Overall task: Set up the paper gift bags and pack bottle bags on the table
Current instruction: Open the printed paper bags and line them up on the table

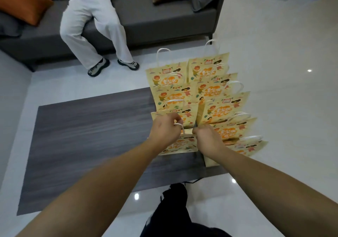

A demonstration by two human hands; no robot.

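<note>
Both hands (184, 136) apparently pinch nearest bag (180, 144), table (87, 136) edge.

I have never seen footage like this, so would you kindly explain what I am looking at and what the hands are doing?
There is no machine here: one wide-angle camera sits on a person's head and looks down at their own bare arms. On the dark wood-grain table stand two rows of yellow printed paper gift bags with white handles. The left hand pinches a white handle of the nearest bag; the right hand grips that bag's top edge. Beyond, another person sits on a grey sofa.
</note>
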